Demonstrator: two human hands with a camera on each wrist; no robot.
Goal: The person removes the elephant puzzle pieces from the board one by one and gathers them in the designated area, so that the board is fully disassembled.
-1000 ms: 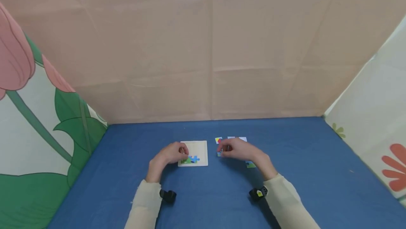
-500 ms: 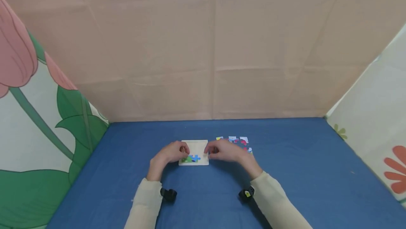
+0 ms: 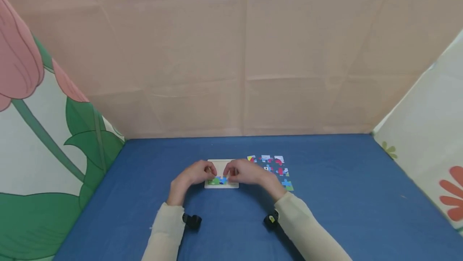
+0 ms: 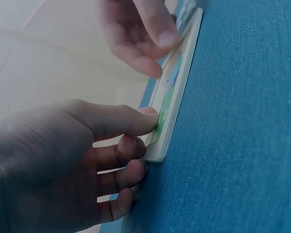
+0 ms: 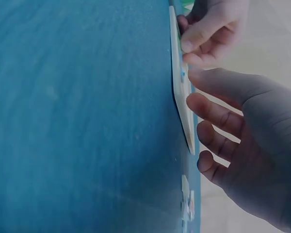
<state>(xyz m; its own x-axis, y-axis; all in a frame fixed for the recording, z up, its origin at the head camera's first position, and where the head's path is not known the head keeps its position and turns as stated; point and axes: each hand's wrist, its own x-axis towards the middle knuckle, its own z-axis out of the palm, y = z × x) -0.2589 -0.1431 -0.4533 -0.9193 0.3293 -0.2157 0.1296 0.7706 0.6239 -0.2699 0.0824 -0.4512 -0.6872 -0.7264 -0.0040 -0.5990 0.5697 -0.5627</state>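
Observation:
A pale, square puzzle tray [image 3: 227, 168] lies on the blue table, with green and blue jigsaw pieces [image 3: 218, 181] set along its near edge. My left hand [image 3: 195, 174] grips the tray at its left side; in the left wrist view its thumb [image 4: 143, 123] presses by the green piece [image 4: 164, 112] and the other fingers curl at the edge. Over the right part of the tray is my right hand [image 3: 246, 171]. Its thumb [image 5: 203, 77] and forefinger [image 5: 201, 103] stand apart near a blue bit of puzzle, with nothing seen between them.
Several loose jigsaw pieces [image 3: 283, 171] lie in rows on the table, right of the tray; my right hand may hide more. A beige backdrop [image 3: 238, 68] stands behind the blue table [image 3: 325, 196], with flower-printed sheets [image 3: 87, 160] at the sides.
My right hand has moved left from the loose pieces to over the tray, uncovering several of them. My left hand has stayed at the tray's left side.

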